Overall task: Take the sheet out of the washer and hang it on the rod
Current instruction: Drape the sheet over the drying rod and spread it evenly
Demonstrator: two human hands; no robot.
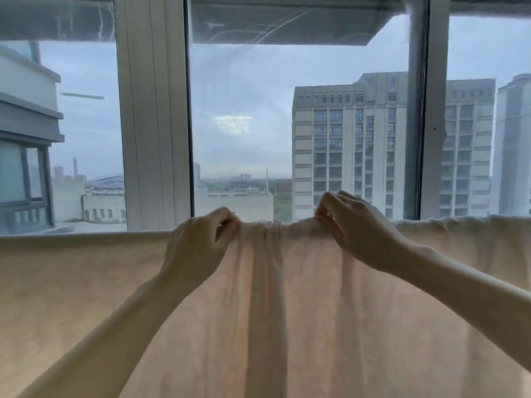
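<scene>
Both bare forearms reach up to the sheet [120, 282], thin cream cloth draped over a rod hidden beneath its fold. Its long edge runs left to right. Left hand [198, 242] and right hand [356, 228] each pinch the bunched, gathered middle, equally close; spreading it looks like drawing them apart sideways.

A wide window [155, 110] with grey high-rise buildings [350, 145] and overcast sky [241, 81] beyond.

A tall window [241, 124] with pale frames [153, 110] looks onto a grey apartment block [350, 145] under overcast sky at right.
</scene>
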